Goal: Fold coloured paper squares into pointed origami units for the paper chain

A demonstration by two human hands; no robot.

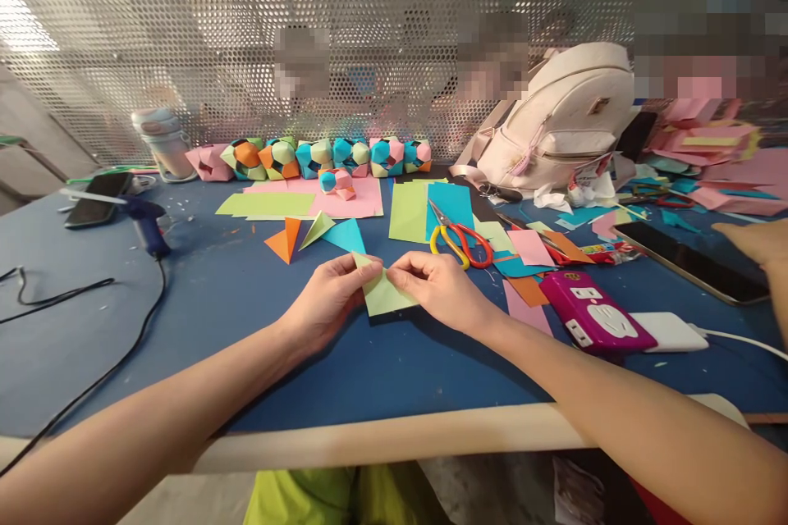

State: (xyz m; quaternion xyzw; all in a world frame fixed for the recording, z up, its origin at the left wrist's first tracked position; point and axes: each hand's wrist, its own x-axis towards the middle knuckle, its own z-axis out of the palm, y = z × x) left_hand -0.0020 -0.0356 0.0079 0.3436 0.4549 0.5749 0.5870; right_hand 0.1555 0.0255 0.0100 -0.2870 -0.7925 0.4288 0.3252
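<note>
A small light green paper piece lies on the blue table at the centre. My left hand pinches its upper left corner. My right hand pinches its upper right edge, fingers curled over the fold. Just beyond lie three folded paper triangles, orange, green and cyan. Scissors with yellow and red handles rest on green and cyan paper sheets to the right.
A row of multicoloured paper balls lines the mesh screen. A glue gun, phone and cables lie left. A magenta power strip, white power bank, another phone, white backpack and paper scraps sit right, beside another person's hand.
</note>
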